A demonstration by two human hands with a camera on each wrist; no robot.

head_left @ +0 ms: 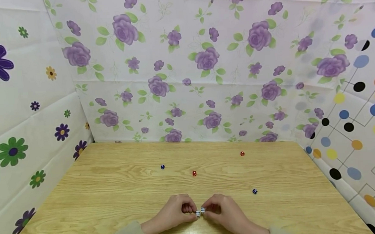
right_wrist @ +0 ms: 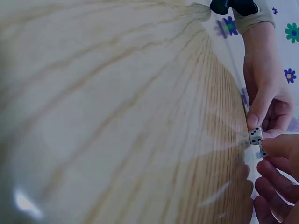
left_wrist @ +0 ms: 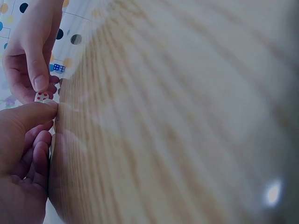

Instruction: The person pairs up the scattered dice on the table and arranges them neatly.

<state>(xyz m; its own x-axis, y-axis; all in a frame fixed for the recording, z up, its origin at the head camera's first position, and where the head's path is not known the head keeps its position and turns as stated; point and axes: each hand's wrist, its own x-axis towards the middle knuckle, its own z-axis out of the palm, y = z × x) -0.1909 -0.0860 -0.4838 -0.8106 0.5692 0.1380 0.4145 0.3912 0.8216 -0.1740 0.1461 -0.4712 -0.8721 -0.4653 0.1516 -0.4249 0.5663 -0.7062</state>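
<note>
Near the table's front edge my left hand (head_left: 176, 211) pinches a white die (head_left: 198, 213) between thumb and fingertips. Opposite it, my right hand (head_left: 225, 212) pinches a second white die (head_left: 202, 210), slightly higher in the head view. The two dice sit side by side, close together between the hands, with dark dots on their top faces. In the left wrist view, a white die (left_wrist: 42, 97) shows red dots between the two thumbs. In the right wrist view, one white die (right_wrist: 255, 136) is below the left thumb; right fingers partly cover the other.
Farther back on the wooden table (head_left: 121, 188) lie a blue die (head_left: 162, 166), a red die (head_left: 194, 173) and another red die (head_left: 242, 153). A second blue die (head_left: 255, 191) lies beyond the right hand. Patterned cloths (head_left: 187, 106) rise behind and at both sides.
</note>
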